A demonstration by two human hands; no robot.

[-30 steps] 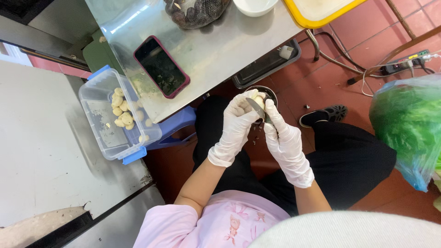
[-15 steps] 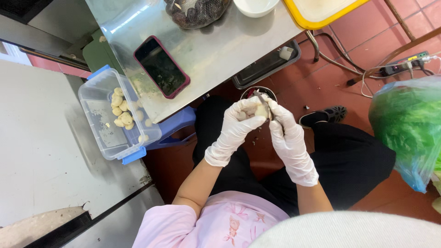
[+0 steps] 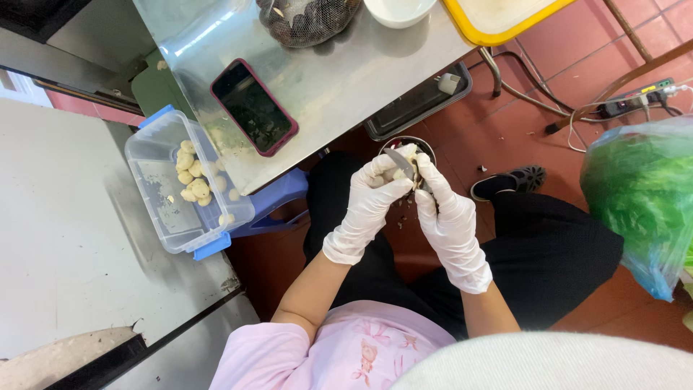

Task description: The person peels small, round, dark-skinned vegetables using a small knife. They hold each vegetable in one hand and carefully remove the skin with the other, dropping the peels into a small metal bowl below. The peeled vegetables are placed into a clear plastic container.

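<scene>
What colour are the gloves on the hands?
White gloves, seen in the head view.

Phone on steel table; green bag nearby.

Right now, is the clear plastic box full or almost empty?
Mostly empty. The clear plastic box holds only a small cluster of pale peeled pieces along one side, and much of its floor shows bare. It has no lid on.

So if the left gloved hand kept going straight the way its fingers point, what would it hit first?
The left hand points up and to the right in the picture, so it would probably first meet the small knife and the pale piece pinched with the right hand, just above the dark bowl. Depth is unclear.
</scene>
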